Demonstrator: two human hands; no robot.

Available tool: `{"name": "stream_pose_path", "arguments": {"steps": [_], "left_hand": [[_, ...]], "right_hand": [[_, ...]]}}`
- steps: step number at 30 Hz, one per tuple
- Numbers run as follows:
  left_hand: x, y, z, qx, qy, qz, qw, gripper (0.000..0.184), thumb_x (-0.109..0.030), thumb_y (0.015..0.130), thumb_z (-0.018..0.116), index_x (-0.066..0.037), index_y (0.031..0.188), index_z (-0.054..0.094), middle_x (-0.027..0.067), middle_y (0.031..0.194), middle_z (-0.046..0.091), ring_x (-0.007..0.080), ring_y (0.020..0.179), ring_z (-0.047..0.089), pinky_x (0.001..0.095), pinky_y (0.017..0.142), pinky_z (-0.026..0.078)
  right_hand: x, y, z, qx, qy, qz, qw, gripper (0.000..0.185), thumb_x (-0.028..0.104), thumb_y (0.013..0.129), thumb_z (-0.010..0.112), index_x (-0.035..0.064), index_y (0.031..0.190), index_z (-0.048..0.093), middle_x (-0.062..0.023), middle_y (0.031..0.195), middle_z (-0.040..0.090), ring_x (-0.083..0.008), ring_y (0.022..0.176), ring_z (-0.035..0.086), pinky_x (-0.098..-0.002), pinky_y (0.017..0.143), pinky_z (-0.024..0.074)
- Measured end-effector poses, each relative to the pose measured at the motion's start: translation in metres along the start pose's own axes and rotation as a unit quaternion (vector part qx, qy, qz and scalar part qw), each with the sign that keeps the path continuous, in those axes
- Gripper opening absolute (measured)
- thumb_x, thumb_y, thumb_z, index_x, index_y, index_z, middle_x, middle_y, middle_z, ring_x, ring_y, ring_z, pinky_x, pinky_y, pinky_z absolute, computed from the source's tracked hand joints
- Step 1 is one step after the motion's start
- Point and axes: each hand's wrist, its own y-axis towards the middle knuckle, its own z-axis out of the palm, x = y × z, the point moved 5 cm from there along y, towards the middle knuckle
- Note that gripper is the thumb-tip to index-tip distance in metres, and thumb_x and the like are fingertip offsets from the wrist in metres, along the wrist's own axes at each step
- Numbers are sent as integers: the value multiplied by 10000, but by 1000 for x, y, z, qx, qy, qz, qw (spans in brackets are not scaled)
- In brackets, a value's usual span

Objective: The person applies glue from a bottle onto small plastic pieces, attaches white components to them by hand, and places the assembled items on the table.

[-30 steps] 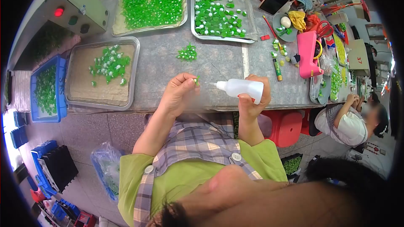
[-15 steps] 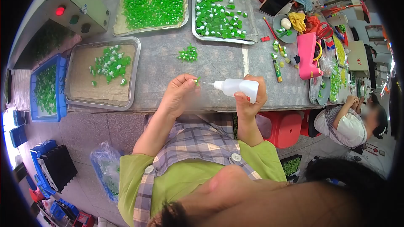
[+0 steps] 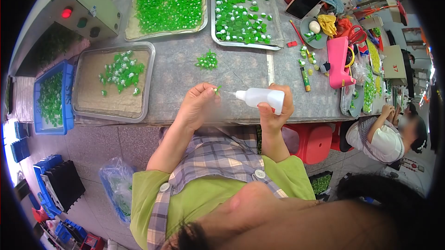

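Between thumb and fingertips, my left hand [image 3: 199, 101] pinches a small green piece [image 3: 217, 90] above the grey table [image 3: 176, 73]. My right hand [image 3: 278, 111] is wrapped round a white squeeze bottle [image 3: 263, 97], tilted on its side. Its thin nozzle points left at the green piece; whether they touch is too small to tell. Behind my hands lies a small pile of green pieces [image 3: 207, 60]. Farther back are a tray of green pieces with white balls [image 3: 212, 22] and a tray heaped with green bits [image 3: 205, 13]. A third tray [image 3: 150, 71] is at the left.
A blue crate [image 3: 68, 97] and a machine with a red light [image 3: 88, 4] stand at the left. To the right are a pink tape dispenser [image 3: 338, 60], a glue stick [image 3: 305, 79], a phone [image 3: 305, 0] and a small dish [image 3: 320, 42]. A co-worker [image 3: 382, 141] sits at the far right.
Since the earliest frame, my right hand has moved slightly left with the bottle, bringing the nozzle nearer the green piece. My left hand has kept its pinch, almost in place.
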Motion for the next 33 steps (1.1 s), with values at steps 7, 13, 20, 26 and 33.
{"name": "stream_pose_path", "arguments": {"steps": [7,13,20,26,33], "left_hand": [[1,0,0,-1,-2,-5,1000,168,-204,776,545,-64,718,471,33,663,493,101,608,461,213,549,402],[1,0,0,2,-5,-5,1000,174,-205,774,545,-65,710,466,30,656,486,101,607,457,213,549,400],[1,0,1,3,5,-3,1000,183,-211,778,541,-63,701,464,32,653,489,101,600,462,214,551,408],[-2,-1,0,-13,15,17,1000,120,-162,770,551,-51,762,507,44,677,519,113,613,502,208,567,440],[-4,-1,-8,-28,38,67,997,110,-100,736,584,-43,821,542,66,722,565,127,632,540,209,585,454]], "right_hand": [[-2,1,-4,-37,62,0,997,387,319,653,681,35,780,451,4,603,458,-52,510,395,-176,443,308],[-1,1,-3,-33,39,3,999,383,311,650,684,38,781,451,-2,603,461,-52,511,401,-173,444,309],[-5,-1,-4,-32,25,23,999,379,305,648,686,38,782,454,-7,621,471,-52,518,410,-175,449,319],[-8,-3,-6,-73,114,7,991,399,354,663,662,34,778,455,2,625,434,-59,536,379,-187,465,291],[-9,-10,-6,-75,89,16,993,437,384,680,625,6,767,423,-32,646,372,-104,545,369,-226,498,301]]}}
